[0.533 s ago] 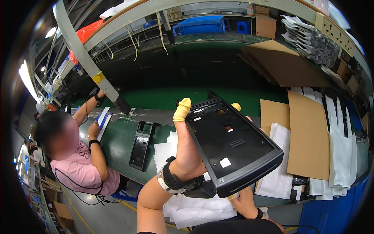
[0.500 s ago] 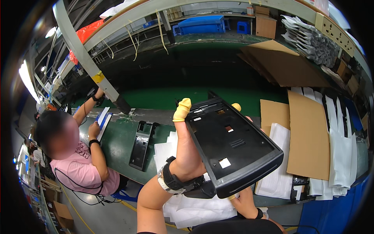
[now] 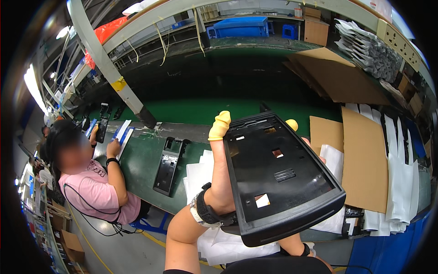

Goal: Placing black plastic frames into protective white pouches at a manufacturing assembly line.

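A black plastic housing (image 3: 292, 192) with small cutouts and a slotted patch is tilted up in front of me. My left hand (image 3: 221, 176) is closed on it, the thumb in a yellow finger cot along its left edge. Beyond its right edge show fingertips, one in a second yellow finger cot (image 3: 291, 124); they seem to belong to the same hand, reaching round from beneath. My right hand is hidden under the housing's near end; only the wrist and forearm (image 3: 291, 244) show, so its fingers cannot be seen.
Left on the green bench lies another black housing (image 3: 168, 169). White sheets (image 3: 200, 171) lie beside my left arm. Cardboard sheets (image 3: 365, 155) and white sleeves (image 3: 401, 182) cover the right side. A co-worker (image 3: 98, 182) sits at left, holding a dark part and a blue-and-white piece. A post (image 3: 107, 64) rises behind.
The housing has shifted slightly right and shows more face-on. My right hand, visible below it before, has gone behind it. The co-worker's far arm has drawn back, now holding a dark part.
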{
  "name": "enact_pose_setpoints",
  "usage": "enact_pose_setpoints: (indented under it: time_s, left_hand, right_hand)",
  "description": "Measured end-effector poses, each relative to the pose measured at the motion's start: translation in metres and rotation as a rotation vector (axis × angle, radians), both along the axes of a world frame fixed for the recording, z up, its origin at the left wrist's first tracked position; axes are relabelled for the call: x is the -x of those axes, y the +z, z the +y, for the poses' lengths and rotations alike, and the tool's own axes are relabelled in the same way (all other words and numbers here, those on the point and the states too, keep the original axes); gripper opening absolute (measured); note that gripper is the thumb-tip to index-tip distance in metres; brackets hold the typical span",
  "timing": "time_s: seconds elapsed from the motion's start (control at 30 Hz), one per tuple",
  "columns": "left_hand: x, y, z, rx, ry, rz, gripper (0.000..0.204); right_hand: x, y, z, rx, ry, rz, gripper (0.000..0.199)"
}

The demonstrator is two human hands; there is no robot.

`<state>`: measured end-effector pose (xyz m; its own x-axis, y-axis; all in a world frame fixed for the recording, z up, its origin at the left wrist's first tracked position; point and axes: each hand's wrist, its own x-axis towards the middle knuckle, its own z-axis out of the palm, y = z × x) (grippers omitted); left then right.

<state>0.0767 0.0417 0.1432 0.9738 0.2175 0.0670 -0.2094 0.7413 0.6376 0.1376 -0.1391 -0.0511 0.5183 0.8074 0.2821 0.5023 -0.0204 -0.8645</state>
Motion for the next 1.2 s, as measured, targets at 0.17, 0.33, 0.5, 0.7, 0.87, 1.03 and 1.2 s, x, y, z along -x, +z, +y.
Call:
enact_pose_setpoints:
  time_s: [0.17,0.33,0.5,0.7,0.87,1.03,1.2]
  left_hand:
    - [0.004,-0.009,0.004,0.045,-0.078,-0.128,0.103]
    - [0.001,0.011,-0.007,0.036,0.062,0.102,0.102]
    - [0.003,0.011,-0.006,0.083,0.065,0.022,0.091]
    - [0.005,0.01,-0.005,0.09,0.089,0.048,0.092]
    - [-0.003,-0.011,0.004,0.13,-0.14,-0.122,0.098]
    - [-0.004,-0.049,0.029,-0.342,-0.081,0.317,0.086]
    - [0.01,-0.11,0.061,-0.444,-0.141,0.694,0.062]
  right_hand:
    - [0.004,-0.002,-0.001,-0.013,-0.01,0.001,0.025]
    - [0.004,-0.002,-0.002,-0.003,-0.028,-0.056,0.021]
    - [0.001,-0.008,-0.005,0.04,0.017,-0.16,0.019]
    - [0.003,-0.007,-0.003,0.037,0.032,-0.171,0.018]
    - [-0.001,-0.003,-0.005,0.064,0.04,-0.098,0.027]
    - [-0.004,0.006,0.001,0.077,-0.002,-0.107,0.036]
    - [-0.003,0.006,-0.006,0.172,-0.001,-0.088,0.042]
